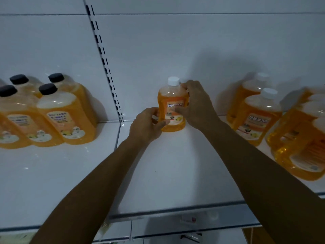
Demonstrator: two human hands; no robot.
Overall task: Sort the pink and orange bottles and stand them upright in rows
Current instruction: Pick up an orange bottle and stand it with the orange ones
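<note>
Several details are obscured. Low light dims the whole view, and the label text on the orange bottle (172, 104) is partly covered by the fingers of the right hand (197, 103). At the far right, a cluster of white-capped orange bottles (299, 138) is cut off by the frame edge, and their exact count cannot be told. At the far left, the black-capped orange bottles (49, 111) are also partly cropped. Items below the shelf (175, 173) edge are too dark to identify.

Both forearms extend forward and upward from the bottom of the view and converge on the single bottle. The left hand (146, 124) holds the bottle's lower left side, fingers curled against the label and base. The right hand wraps the bottle's right side from shoulder to mid-body, with fingertips near the cap and across the label.

The held bottle stands upright on the white shelf, close to the back panel (175, 50) and just right of the slotted upright (105, 64). It is clear plastic filled with orange liquid, with a white screw cap and an orange-and-white label. It stands well apart from both bottle groups, between them.
</note>
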